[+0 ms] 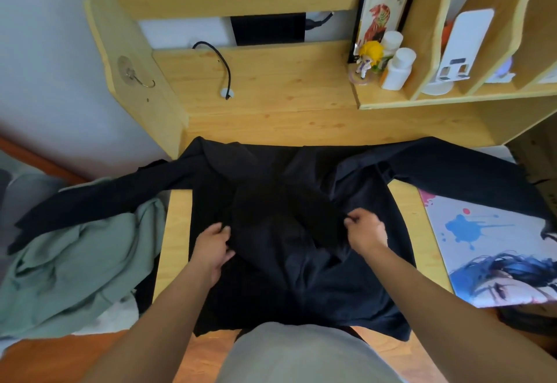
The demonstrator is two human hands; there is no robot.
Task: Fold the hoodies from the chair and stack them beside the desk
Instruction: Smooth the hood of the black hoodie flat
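Flattening black hoodie (301, 262) on desk (271, 96).
Both hands, L (212, 245) & R (364, 229), pinch hood edges; pull taut, centre it, then fold sleeves inward.

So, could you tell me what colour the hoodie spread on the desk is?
Black hoodie, seen in the head view.

The black hoodie (301, 262) hides both hands' fingertips and much of the desk (271, 87).

Soft, even daylight fills the view with only faint shadows and no glare, the black hoodie (289, 232) swallows detail, straight edges bow outward toward the corners, and everything looks slightly soft.
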